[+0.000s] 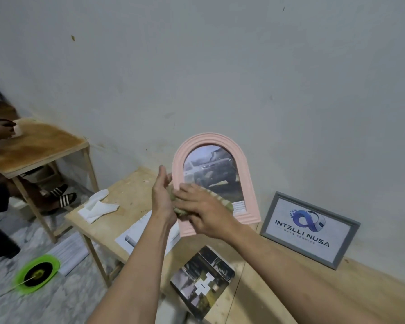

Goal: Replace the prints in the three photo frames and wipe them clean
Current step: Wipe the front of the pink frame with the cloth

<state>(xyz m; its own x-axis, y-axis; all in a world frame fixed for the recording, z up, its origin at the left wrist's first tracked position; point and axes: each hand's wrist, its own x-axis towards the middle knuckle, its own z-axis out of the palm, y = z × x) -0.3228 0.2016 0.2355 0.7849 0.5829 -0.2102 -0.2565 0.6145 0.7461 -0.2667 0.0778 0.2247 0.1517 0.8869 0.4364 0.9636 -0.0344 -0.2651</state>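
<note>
You hold a pink arched frame (248, 183) upright above the wooden table (131, 195), its print of a light-coloured off-road car facing you. Your left hand (162, 195) steadies the frame's left edge, thumb up and fingers wrapped behind it. Your right hand (203, 210) lies flat, fingers extended, pressing a greenish cloth (222, 202) against the lower part of the glass and the frame's bottom left corner.

Against the wall to the right, a grey frame (310, 230) leans on the table, showing a logo print that reads "INTELLI NUSA". A dark frame (202, 280) with a photo collage lies flat on the table near you. A printed sheet (136, 235) lies under your left forearm, and a crumpled white tissue (96, 205) sits at the table's far left corner.

On the floor to the left rests a green plate (36, 273). Another person's hand (0, 132) rests on a second wooden table (40, 146) further left.
</note>
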